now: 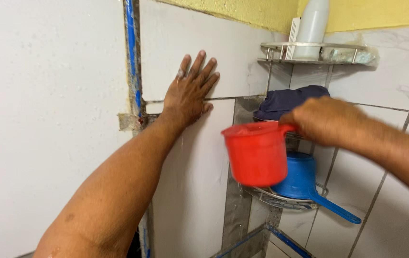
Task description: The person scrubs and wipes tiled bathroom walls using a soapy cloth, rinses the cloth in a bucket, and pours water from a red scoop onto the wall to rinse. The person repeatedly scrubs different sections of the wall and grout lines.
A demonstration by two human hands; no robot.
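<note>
My left hand [189, 91] lies flat against the white tiled wall [190, 191], fingers spread, wet with drops. My right hand [326, 119] grips the handle of a red plastic mug [256, 153] and holds it in the air in front of the corner, slightly blurred. Behind the mug, a blue dipper with a long handle [305, 179] rests on the lower corner wire shelf [281, 200].
A dark blue cloth [288, 100] lies on the middle corner shelf. The top metal shelf [309, 48] carries a white bottle [312, 26] and a crumpled clear wrapper [352, 56]. A blue strip [131, 52] runs down the wall's edge at left. Yellow wall above.
</note>
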